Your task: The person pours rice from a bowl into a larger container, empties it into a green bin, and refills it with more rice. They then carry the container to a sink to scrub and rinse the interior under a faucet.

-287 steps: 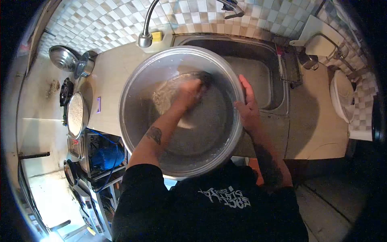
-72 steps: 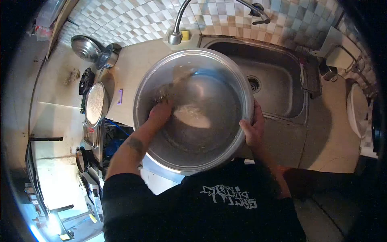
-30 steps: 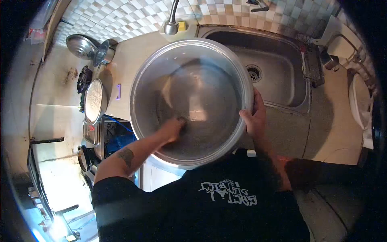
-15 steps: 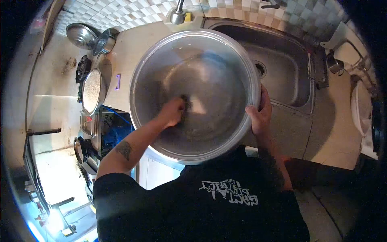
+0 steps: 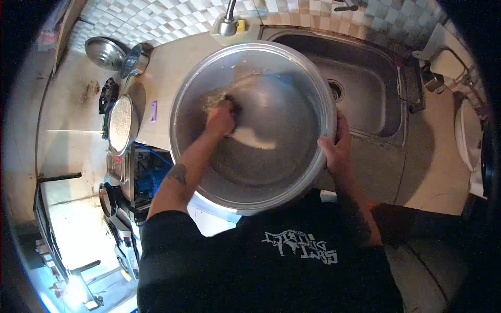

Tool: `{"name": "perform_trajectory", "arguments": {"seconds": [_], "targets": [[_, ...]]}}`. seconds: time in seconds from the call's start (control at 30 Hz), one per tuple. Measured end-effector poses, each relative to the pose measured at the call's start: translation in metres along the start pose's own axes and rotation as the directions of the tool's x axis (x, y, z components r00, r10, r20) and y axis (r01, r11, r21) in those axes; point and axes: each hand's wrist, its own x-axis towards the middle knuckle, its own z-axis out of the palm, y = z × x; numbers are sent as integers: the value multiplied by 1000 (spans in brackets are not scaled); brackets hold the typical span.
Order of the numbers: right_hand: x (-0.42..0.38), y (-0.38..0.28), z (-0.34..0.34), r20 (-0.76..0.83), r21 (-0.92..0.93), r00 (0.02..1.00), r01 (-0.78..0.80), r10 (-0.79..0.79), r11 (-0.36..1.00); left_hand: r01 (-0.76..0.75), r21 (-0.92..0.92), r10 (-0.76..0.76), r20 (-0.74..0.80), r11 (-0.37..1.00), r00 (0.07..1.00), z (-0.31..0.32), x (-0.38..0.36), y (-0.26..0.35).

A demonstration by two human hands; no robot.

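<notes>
Here, in the head view, the left hand reaches inside the large metal pot, fingers bunched on a dark, blurred object against its inner surface. The right hand clamps the pot's rim, thumb on top. The tilted pot sits at the counter edge, beside the sink, its mouth facing the camera.

Strong white glare burns at eight o'clock; a soft shadow darkens the tabletop; black edges bend the round view.
</notes>
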Motion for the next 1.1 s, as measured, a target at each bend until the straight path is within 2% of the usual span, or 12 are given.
{"name": "perform_trajectory", "arguments": {"seconds": [0.13, 0.27, 0.33, 0.4, 0.53, 0.57, 0.63, 0.67, 0.73, 0.8, 1.0, 1.1], "targets": [[9, 11, -5, 19, -11, 997, 71, -71, 997, -415, -139, 431, 117, 899, 895, 8, -54, 15], [12, 3, -2, -13, 8, 1000, -23, 23, 1000, -39, -20, 42, 157, 999, 987, -22, 3, -23], [13, 3, -6, 7, 1, 999, -52, 52, 999, -111, 126, 120, -61, 986, 991, -13, 39, -2], [13, 7, -6, 28, 52, 999, -19, 17, 998, 38, -110, -51, -115, 993, 992, 16, 81, 37], [11, 1, 0, 53, 105, 999, -6, 1, 994, -578, -137, 480, -423, 805, 768, 85, 88, 116], [9, 1, 1, 42, 107, 999, -1, -4, 994, -653, 169, 656, -409, 738, 635, 122, 71, 125], [9, 3, 2, 21, 121, 1000, 20, -23, 993, -761, 65, 752, -232, 645, 617, 139, 14, 133], [9, 3, 2, 16, 101, 999, 44, -46, 994, -695, -339, 715, -86, 634, 694, 109, -24, 143], [8, 3, 2, 5, 65, 996, 88, -89, 994, -583, -279, 643, 422, 763, 639, 48, -85, 141], [6, -2, 0, 10, 56, 1000, -1, 0, 998, -598, -197, 567, 631, 777, 529, 26, -111, 100], [6, -8, -1, 9, 36, 999, -37, 37, 999, -494, 460, 34, 706, 738, 708, -27, -68, -20], [0, -5, 2, 9, 36, 1000, -24, 24, 999, -447, 472, 316, 334, 760, 888, -39, -31, -38]]}}
